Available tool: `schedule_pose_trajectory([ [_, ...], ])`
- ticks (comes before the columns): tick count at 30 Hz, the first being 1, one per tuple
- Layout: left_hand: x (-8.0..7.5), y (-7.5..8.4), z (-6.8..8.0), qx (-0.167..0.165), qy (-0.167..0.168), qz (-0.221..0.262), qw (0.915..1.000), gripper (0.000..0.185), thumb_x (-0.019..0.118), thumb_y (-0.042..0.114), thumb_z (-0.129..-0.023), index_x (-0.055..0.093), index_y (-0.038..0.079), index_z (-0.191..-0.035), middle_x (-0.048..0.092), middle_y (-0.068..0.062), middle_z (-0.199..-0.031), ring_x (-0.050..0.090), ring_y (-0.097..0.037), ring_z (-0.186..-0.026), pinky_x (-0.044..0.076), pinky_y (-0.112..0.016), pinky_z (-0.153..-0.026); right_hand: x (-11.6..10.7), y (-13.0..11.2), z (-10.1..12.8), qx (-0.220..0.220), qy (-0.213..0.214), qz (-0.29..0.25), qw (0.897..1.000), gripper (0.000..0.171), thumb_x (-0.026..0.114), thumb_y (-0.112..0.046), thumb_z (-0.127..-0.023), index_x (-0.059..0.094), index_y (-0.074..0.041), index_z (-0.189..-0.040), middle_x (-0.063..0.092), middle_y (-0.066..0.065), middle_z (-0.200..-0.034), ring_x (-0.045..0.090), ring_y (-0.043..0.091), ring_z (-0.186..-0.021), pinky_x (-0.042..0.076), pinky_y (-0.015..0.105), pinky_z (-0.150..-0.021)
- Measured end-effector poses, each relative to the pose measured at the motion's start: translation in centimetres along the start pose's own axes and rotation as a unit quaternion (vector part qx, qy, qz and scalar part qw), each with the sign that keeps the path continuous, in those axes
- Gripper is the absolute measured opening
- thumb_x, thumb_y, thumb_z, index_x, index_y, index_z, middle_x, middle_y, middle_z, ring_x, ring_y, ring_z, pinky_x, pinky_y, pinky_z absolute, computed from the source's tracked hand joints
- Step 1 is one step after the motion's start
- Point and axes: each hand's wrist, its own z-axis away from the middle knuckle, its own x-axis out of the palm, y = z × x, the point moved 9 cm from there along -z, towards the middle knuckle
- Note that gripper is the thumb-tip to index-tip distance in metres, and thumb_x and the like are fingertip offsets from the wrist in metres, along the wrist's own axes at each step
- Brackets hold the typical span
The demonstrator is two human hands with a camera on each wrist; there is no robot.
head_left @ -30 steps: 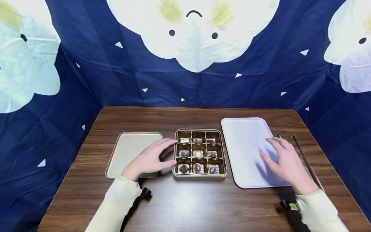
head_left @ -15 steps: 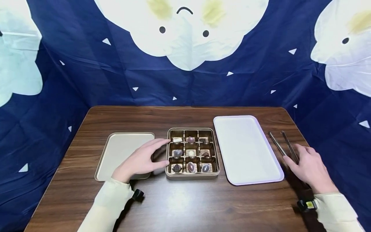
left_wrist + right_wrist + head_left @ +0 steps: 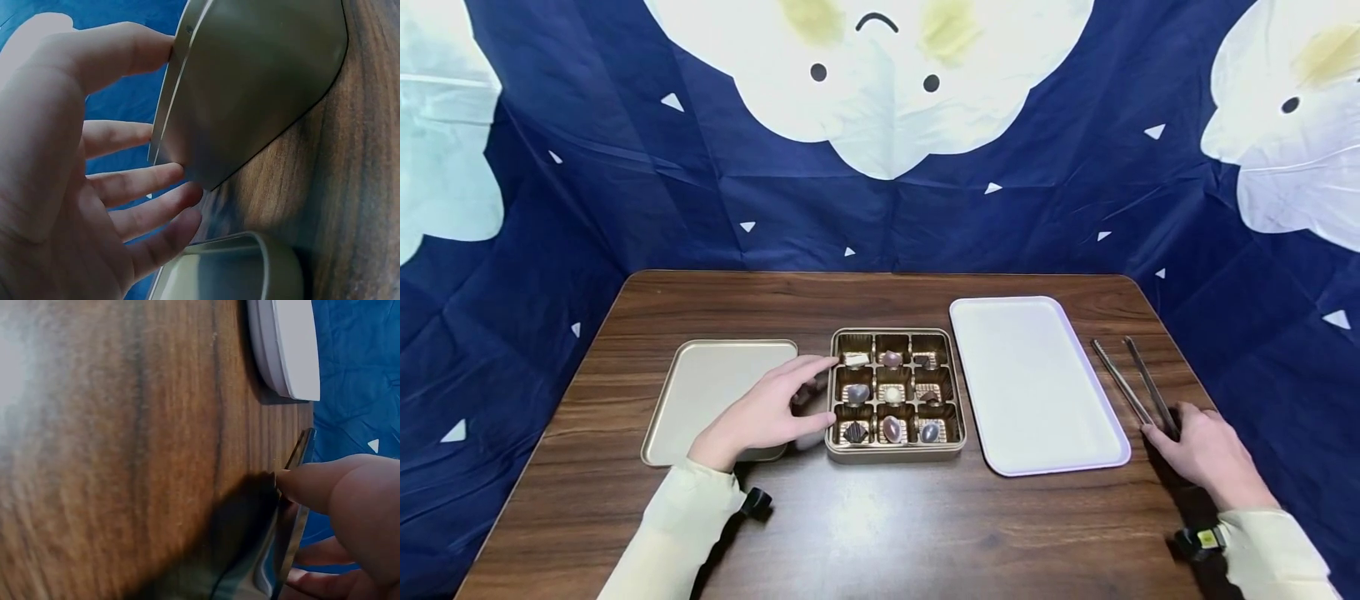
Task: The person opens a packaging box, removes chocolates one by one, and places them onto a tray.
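Observation:
A gold square box with nine-style divided compartments stands in the middle of the table, holding several chocolates, dark, white, pinkish and grey. My left hand is at its left side, thumb and index fingertips touching the rim, fingers loosely extended; the left wrist view shows the box wall beside them. At the right, metal tongs lie with their arms spread, tips pointing away. My right hand holds their near end, thumb on one side and fingers on the other; the right wrist view shows the thumb against the metal.
A shallow beige tray, like a lid, lies left of the box, partly under my left forearm's line. Between box and tongs lies a white rectangular tray. Blue cloth with cloud faces hangs behind the wooden table.
My right hand has moved from above the white tray rightward and down to the tongs and taken hold of them. The head view has shifted slightly right. My left hand stays at the box.

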Motion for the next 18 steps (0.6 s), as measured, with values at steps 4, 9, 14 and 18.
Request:
schedule_pose_trajectory([
  [4,0.20,0.02,-0.07,0.002,0.004,0.009,1.0000,0.082,0.083,0.032,-0.087,0.049,0.004,-0.155,0.056,-0.012,-0.151,0.060,-0.031,-0.129,0.048,-0.053,-0.112,-0.01,-0.18,0.09,-0.012,0.007,0.005,1.000,0.046,0.073,-0.032,-0.095,0.060,0.012,-0.101,0.060,0.037,-0.091,0.057,0.063,-0.094,0.049,0.069,-0.072],
  [9,0.45,-0.10,-0.08,0.000,0.003,0.044,0.9990,0.081,0.084,0.028,-0.088,0.047,0.005,-0.157,0.054,-0.013,-0.151,0.065,-0.029,-0.118,0.060,-0.045,-0.098,-0.02,-0.41,-0.02,-0.021,0.009,0.013,1.000,0.039,0.071,-0.029,-0.096,0.058,0.007,-0.086,0.061,0.032,-0.081,0.060,0.061,-0.086,0.050,0.067,-0.071],
  [14,0.39,-0.31,0.07,-0.006,0.001,0.069,0.9976,0.083,0.085,0.026,-0.088,0.045,0.005,-0.158,0.051,-0.014,-0.153,0.066,-0.029,-0.119,0.062,-0.038,-0.093,0.33,-0.45,-0.12,-0.013,-0.004,0.013,1.000,0.041,0.069,-0.029,-0.098,0.054,0.003,-0.078,0.059,0.028,-0.077,0.062,0.057,-0.079,0.051,0.065,-0.069],
  [18,0.39,-0.36,0.04,-0.005,-0.001,0.069,0.9976,0.083,0.084,0.025,-0.088,0.045,0.005,-0.158,0.051,-0.014,-0.153,0.065,-0.028,-0.120,0.062,-0.038,-0.094,0.46,-0.35,0.14,-0.006,-0.004,0.009,1.000,0.042,0.068,-0.029,-0.099,0.052,0.003,-0.077,0.058,0.028,-0.076,0.061,0.055,-0.077,0.050,0.065,-0.068],
])
